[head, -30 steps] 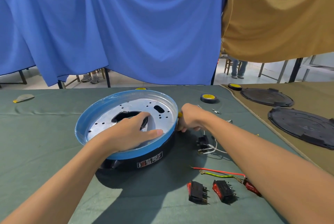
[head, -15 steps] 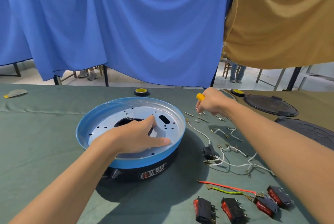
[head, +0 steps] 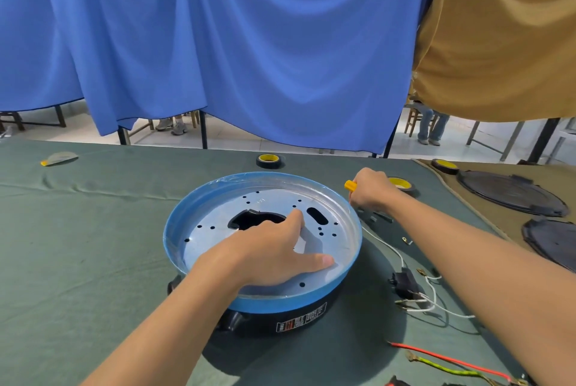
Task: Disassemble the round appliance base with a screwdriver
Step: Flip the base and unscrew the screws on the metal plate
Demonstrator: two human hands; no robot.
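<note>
Head view: the round appliance base (head: 274, 195) is seen standing on the green-covered table (head: 78, 245), just in front of the person, its blue rim up and its black body below, with a label facing the camera. The left hand (head: 274, 251) is laid palm-down on the silver perforated plate inside the rim; the thumb is stretched flat toward the right and the fingertips are set at the edge of the dark central opening. The right hand (head: 371, 189) is held just beyond the far right edge of the rim, its fingers curled round the screwdriver (head: 350, 185), of which only the yellow handle end is shown; the shaft and tip are hidden by the hand. The two hands are kept apart. A roll of tape (head: 270, 160) is placed behind the base, and another (head: 402, 184) is partly hidden behind the right hand. A black switch part with white wires (head: 405, 284) is found to the right of the base, with red and green wires (head: 448, 360) nearer the camera. Black round plates (head: 511, 192) are laid on a brown cloth at far right.
</note>
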